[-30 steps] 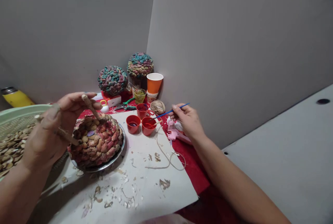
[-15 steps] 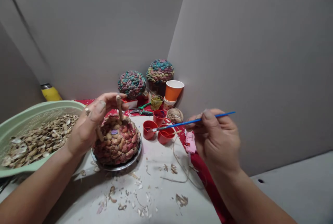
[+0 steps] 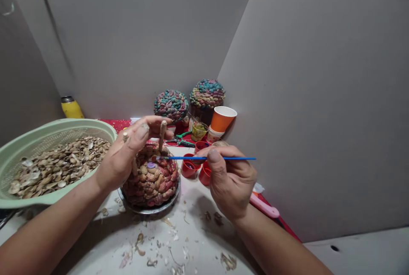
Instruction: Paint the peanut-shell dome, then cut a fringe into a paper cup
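A round piece covered in peanut shells point(image 3: 151, 185), partly painted red and pink, sits on a shallow metal plate point(image 3: 150, 212). Wooden sticks point(image 3: 162, 134) rise from its top, and a small purple oval point(image 3: 151, 165) lies on it. My left hand point(image 3: 128, 151) is at its upper left, fingers stretched behind one stick and thumb apart. In my right hand point(image 3: 228, 177) is a thin blue paintbrush point(image 3: 188, 158), pinched between thumb and fingers. Its bristles reach the shells near the stick's base. Red paint cups point(image 3: 189, 168) stand just behind my right hand.
On the left is a green basket point(image 3: 41, 200) of empty shells. Two painted shell balls point(image 3: 171, 105), orange paper cups point(image 3: 222, 119), a yellow cup point(image 3: 198, 131) and green-handled pliers point(image 3: 183, 135) stand at the back. A yellow bottle point(image 3: 72, 108) is behind the basket. Shell scraps litter the table.
My right hand has moved left, bringing the brush from over the red cups to the shell piece. The left hand stays by the sticks. The whole view has shifted slightly.
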Motion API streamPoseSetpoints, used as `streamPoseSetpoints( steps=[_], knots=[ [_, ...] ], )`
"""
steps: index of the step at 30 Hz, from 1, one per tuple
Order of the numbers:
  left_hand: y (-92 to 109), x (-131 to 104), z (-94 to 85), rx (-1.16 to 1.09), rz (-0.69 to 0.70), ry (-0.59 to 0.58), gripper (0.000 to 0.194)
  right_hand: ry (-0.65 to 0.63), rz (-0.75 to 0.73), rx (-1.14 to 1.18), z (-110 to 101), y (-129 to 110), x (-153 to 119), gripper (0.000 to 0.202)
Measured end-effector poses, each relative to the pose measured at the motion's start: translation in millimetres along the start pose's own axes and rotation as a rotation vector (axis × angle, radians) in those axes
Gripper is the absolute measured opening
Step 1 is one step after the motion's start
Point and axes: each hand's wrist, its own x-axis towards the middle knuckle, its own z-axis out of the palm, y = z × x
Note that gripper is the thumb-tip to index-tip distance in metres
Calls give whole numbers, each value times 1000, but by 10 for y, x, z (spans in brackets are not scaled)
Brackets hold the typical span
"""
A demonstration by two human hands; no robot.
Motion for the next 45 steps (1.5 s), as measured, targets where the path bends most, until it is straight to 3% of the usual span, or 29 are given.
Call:
streamPoseSetpoints(
  steps=[11,16,20,26,32,45],
  knots=[
    [0,-1,11,17,19,22,54,7,-70,-98,-120,18,16,25],
    [8,3,15,3,16,31,51,-128,-217,-71,-136,137,-33,10],
    [18,15,33,-22,15,47,52,-253,-291,-95,-194,163,-51,14],
    [21,15,40,-31,13,59,53,-250,-387,-81,-273,77,-28,14],
    [31,12,37,-29,-3,70,56,-366,-459,-150,-252,89,11,20],
    [21,-7,42,-29,10,65,54,-369,-563,-169,-287,-29,64,25]
  ],
)
